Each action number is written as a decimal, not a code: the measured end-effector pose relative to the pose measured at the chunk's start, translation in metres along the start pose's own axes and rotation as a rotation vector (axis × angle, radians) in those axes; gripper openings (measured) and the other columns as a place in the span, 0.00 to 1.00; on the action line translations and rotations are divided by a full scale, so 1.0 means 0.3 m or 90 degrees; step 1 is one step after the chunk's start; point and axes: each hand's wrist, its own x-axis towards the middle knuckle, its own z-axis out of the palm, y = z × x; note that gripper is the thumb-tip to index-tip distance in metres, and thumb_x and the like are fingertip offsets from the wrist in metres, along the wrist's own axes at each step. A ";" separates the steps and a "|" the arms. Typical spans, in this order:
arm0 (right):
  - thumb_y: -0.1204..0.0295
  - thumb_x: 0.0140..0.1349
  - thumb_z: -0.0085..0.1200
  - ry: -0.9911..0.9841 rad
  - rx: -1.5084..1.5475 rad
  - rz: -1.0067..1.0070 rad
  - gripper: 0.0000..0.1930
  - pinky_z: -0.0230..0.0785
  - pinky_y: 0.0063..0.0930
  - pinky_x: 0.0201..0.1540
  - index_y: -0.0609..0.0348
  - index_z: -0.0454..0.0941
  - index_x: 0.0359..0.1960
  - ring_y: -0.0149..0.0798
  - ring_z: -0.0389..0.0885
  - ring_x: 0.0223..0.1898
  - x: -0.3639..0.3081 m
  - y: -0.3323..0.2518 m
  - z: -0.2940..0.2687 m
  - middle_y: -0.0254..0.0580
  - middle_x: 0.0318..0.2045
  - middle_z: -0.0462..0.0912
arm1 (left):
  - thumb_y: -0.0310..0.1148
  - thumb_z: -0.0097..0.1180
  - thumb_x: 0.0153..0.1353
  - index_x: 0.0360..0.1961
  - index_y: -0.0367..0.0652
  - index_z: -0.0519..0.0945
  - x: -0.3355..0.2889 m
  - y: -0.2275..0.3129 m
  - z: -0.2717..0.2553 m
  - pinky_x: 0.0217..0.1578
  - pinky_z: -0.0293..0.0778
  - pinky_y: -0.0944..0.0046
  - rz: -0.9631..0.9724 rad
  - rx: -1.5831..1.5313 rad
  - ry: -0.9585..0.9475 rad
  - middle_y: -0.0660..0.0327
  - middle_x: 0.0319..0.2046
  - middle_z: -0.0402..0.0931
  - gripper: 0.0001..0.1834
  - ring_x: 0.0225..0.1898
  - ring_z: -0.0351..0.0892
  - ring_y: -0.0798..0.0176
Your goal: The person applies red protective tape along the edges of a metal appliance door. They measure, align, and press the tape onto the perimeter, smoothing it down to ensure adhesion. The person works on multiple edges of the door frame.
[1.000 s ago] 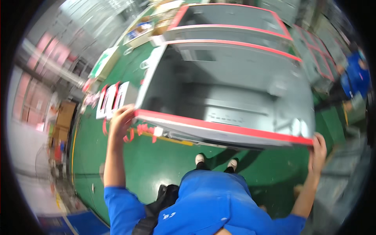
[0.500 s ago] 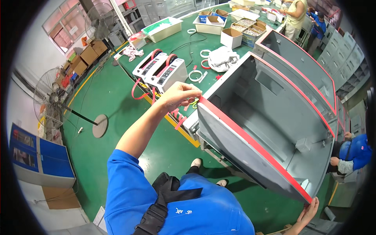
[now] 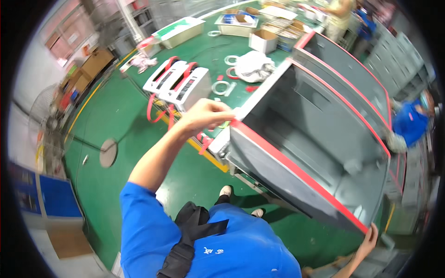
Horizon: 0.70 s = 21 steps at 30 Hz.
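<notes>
A large grey open-topped box (image 3: 306, 120) stands tilted at an angle in front of me. A strip of red tape (image 3: 287, 164) runs straight along its near top edge. At the left corner my left hand (image 3: 206, 116) is closed, thumb and fingers pinching the end of the strip. Far to the right, my right hand (image 3: 370, 238) has its fingers bent at the strip's other end, against the box's lower corner. Part of that hand's grip is hidden. Red tape also lines the box's opposite edge.
Two white tape dispensers (image 3: 185, 88) with red tape stand on the green table (image 3: 213, 55) at left. Tape rolls (image 3: 220, 88) and a white cloth (image 3: 254, 66) lie beyond them. Another grey box (image 3: 347, 60) stands behind. A co-worker in blue (image 3: 410, 121) is at the right.
My view has shifted slightly, blurring the scene. Both hands stay at the two ends of the red tape. The co-worker at right has moved farther up along the boxes.
</notes>
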 end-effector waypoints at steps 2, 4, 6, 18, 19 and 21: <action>0.79 0.59 0.44 -0.059 -0.017 -0.062 0.07 0.60 0.25 0.50 0.66 0.74 0.37 0.36 0.70 0.45 0.000 -0.067 -0.021 0.40 0.40 0.72 | 0.39 0.61 0.49 0.25 0.40 0.80 0.022 -0.006 0.004 0.15 0.54 0.76 0.041 0.057 -0.009 0.70 0.15 0.68 0.12 0.17 0.62 0.79; 0.81 0.54 0.48 -0.106 -0.060 -0.145 0.09 0.61 0.24 0.48 0.62 0.75 0.36 0.39 0.71 0.44 0.030 -0.107 -0.003 0.43 0.39 0.72 | 0.33 0.61 0.49 0.23 0.38 0.77 -0.018 0.020 0.033 0.14 0.49 0.76 0.026 -0.013 0.023 0.70 0.19 0.68 0.09 0.15 0.58 0.80; 0.81 0.52 0.50 -0.126 -0.118 -0.196 0.06 0.63 0.25 0.44 0.63 0.76 0.32 0.41 0.72 0.40 0.066 -0.185 0.020 0.43 0.36 0.72 | 0.31 0.58 0.51 0.22 0.39 0.75 -0.038 -0.038 -0.012 0.13 0.45 0.77 0.072 0.042 0.056 0.71 0.18 0.66 0.07 0.15 0.55 0.81; 0.81 0.50 0.52 -0.147 -0.038 -0.237 0.05 0.65 0.26 0.35 0.61 0.73 0.29 0.37 0.71 0.32 0.052 -0.122 -0.053 0.39 0.30 0.70 | 0.26 0.55 0.54 0.29 0.37 0.75 0.033 -0.078 -0.032 0.08 0.44 0.81 0.077 -0.059 0.044 0.71 0.16 0.67 0.04 0.10 0.51 0.83; 0.80 0.51 0.52 -0.156 -0.025 -0.236 0.04 0.65 0.27 0.34 0.60 0.73 0.29 0.38 0.72 0.31 0.055 -0.114 -0.054 0.39 0.29 0.70 | 0.25 0.54 0.54 0.30 0.36 0.75 0.031 -0.075 -0.031 0.08 0.44 0.81 0.081 -0.057 0.041 0.70 0.17 0.68 0.04 0.10 0.52 0.83; 0.79 0.52 0.51 -0.187 -0.010 -0.213 0.03 0.65 0.27 0.34 0.61 0.73 0.29 0.38 0.72 0.30 0.064 -0.114 -0.060 0.39 0.28 0.71 | 0.25 0.54 0.54 0.30 0.37 0.75 0.035 -0.082 -0.039 0.08 0.45 0.82 0.086 -0.060 0.039 0.70 0.17 0.68 0.03 0.10 0.53 0.84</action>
